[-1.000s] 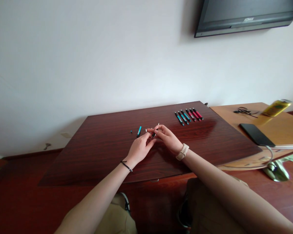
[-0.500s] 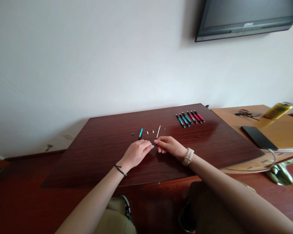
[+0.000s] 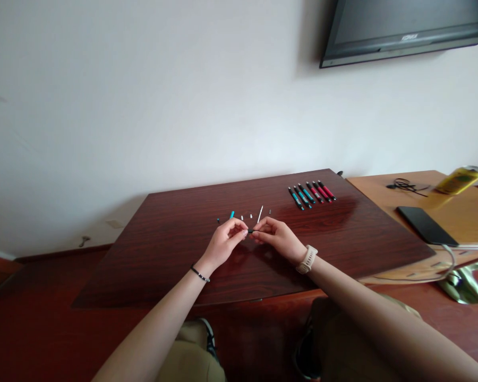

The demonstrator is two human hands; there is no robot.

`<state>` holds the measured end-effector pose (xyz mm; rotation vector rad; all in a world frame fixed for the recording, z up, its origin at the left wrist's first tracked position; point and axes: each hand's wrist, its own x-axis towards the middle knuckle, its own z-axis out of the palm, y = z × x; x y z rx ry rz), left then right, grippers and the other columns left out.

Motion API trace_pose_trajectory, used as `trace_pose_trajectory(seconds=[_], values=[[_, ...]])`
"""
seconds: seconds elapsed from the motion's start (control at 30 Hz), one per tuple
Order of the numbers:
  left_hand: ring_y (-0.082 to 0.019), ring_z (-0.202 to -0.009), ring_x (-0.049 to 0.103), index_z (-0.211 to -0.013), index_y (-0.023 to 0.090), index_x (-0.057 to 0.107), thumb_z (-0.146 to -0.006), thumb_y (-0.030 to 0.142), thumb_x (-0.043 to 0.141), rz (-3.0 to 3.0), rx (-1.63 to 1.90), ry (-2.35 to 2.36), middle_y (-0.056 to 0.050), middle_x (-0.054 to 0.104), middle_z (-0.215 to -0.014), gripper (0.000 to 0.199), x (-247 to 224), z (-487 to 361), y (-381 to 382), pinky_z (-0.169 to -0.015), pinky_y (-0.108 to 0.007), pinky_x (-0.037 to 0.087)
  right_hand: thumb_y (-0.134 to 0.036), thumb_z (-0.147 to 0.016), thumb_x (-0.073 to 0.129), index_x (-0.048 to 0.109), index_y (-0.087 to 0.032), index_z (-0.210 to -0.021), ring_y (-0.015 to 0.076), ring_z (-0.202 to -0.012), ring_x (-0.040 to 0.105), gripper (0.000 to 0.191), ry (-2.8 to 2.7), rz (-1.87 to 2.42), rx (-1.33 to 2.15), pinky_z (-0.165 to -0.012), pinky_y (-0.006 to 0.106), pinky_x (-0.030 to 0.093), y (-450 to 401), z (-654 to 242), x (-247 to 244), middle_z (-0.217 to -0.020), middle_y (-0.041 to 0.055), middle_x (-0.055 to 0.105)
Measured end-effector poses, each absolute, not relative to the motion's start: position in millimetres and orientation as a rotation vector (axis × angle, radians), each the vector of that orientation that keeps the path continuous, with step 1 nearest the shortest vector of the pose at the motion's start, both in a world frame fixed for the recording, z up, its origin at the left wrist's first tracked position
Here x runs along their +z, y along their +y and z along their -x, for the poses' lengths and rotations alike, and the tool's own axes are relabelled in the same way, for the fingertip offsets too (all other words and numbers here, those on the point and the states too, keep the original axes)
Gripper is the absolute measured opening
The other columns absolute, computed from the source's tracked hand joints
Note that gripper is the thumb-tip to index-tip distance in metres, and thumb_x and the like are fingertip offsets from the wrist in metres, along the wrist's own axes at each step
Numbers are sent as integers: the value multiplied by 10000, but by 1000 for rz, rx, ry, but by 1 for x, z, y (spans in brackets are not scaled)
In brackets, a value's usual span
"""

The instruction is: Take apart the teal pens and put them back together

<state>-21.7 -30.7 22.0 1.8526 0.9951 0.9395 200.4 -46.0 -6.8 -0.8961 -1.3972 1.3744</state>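
Between my fingertips is a small black pen part [image 3: 250, 231], held above the dark wooden table [image 3: 175, 265]. My left hand [image 3: 226, 240] pinches its left end, and my right hand [image 3: 274, 236] pinches the right end. Just beyond my hands lie a blue pen barrel [image 3: 231, 214], partly hidden by my left hand, a small dark piece [image 3: 218, 219], two small white pieces [image 3: 242, 217], a white pen refill [image 3: 260, 213] and a tiny grey piece, perhaps a spring [image 3: 270, 211].
Several blue-and-black pens [image 3: 301, 197] and red-and-black pens [image 3: 321, 191] lie in a row at the back right. On the lighter table stand a tilted yellow can [image 3: 460, 180], a black cable [image 3: 407, 184] and a black tablet-like device [image 3: 426, 225]. A television [image 3: 408, 26] hangs above.
My left hand has turned from lying over the part to pinching its end, fingers raised. The black part now shows between both hands. The blue barrel is more covered.
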Motion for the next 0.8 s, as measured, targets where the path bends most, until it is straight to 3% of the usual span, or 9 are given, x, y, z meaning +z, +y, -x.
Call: trace_pose_trajectory(seconds=[0.1, 0.3, 0.43, 0.53, 0.6, 0.7, 0.8], values=[[-172, -754, 639, -909, 198, 633, -1002, 474, 606, -1844, 919, 1093, -12, 666, -795, 292, 19, 21, -29, -758, -298, 529, -491, -874, 831, 672, -234, -999, 204, -855, 733, 327, -1486, 929, 1295, -814, 347, 577, -47, -202, -5, -917, 25, 770], [-163, -608, 522, -681, 208, 519, -1067, 533, 462, -2065, 863, 1402, 5, 564, -625, 507, 20, 16, -30, -633, -282, 347, -361, -980, 715, 707, -277, -1057, 220, -881, 734, 114, -1896, 1099, 801, -835, 355, 553, -54, -202, -2, -989, 21, 790], [-173, -577, 526, -605, 206, 512, -1063, 584, 455, -2045, 944, 1505, -6, 555, -584, 596, 30, 24, -23, -593, -293, 288, -327, -1048, 612, 713, -322, -1261, 260, -1030, 754, 235, -2053, 1130, 568, -937, 385, 544, -55, -206, 3, -1150, 53, 801], [-169, -576, 523, -669, 214, 565, -1044, 603, 499, -2039, 985, 1632, 12, 558, -582, 544, 33, 43, -11, -610, -283, 327, -336, -1071, 567, 701, -311, -1240, 273, -1034, 773, 217, -1991, 1211, 524, -923, 385, 550, -48, -219, 7, -1155, 57, 814], [-181, -652, 599, -779, 224, 629, -1013, 573, 574, -2054, 981, 1680, 6, 658, -683, 424, 30, 60, -1, -676, -283, 401, -360, -1068, 573, 661, -293, -1214, 276, -1005, 787, 184, -1881, 1280, 538, -867, 372, 562, -39, -232, 7, -1140, 61, 822], [-207, -827, 701, -924, 230, 689, -957, 484, 653, -1992, 1025, 1720, -37, 770, -902, 259, 20, 89, 15, -791, -301, 489, -373, -1052, 582, 600, -260, -1202, 278, -1024, 789, 188, -1735, 1350, 516, -848, 368, 571, -23, -254, 2, -1149, 94, 817], [-210, -870, 725, -943, 229, 695, -902, 369, 677, -1979, 1008, 1732, -40, 780, -938, 146, 7, 115, 30, -855, -319, 524, -387, -1011, 621, 617, -238, -1125, 262, -980, 769, 188, -1695, 1386, 444, -849, 368, 577, -4, -276, -6, -1118, 110, 793]])
